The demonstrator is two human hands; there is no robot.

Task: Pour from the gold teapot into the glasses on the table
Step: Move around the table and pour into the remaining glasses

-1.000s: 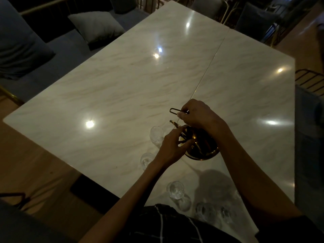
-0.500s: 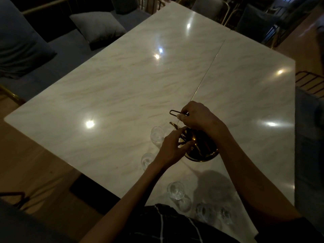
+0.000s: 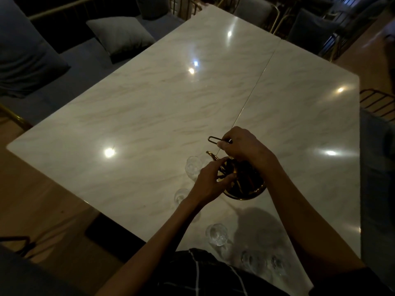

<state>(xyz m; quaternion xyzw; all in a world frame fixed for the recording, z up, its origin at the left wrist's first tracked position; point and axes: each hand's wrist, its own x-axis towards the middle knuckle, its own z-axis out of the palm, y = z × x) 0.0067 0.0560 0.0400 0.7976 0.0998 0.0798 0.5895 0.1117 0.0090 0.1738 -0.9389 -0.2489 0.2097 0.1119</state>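
Note:
The gold teapot [image 3: 243, 184] is tilted over the near part of the white marble table [image 3: 149, 116], its spout [image 3: 210, 155] pointing left toward a clear glass [image 3: 193, 167]. My right hand [image 3: 241, 144] is shut on the teapot's wire handle [image 3: 214, 139]. My left hand [image 3: 210, 181] rests its fingers on the teapot's lid and front side. A second glass [image 3: 181, 194] stands by my left wrist. A third glass [image 3: 217, 233] and two more glasses [image 3: 264, 264] stand near the table's front edge.
A blue sofa with grey cushions [image 3: 119, 37] runs along the table's left side. Chairs with gold frames [image 3: 307, 28] stand at the far end and a wire chair [image 3: 378, 103] at the right. A seam [image 3: 256, 82] divides the two tabletops.
Both hands and the teapot have stayed almost in place; the teapot has shifted very slightly.

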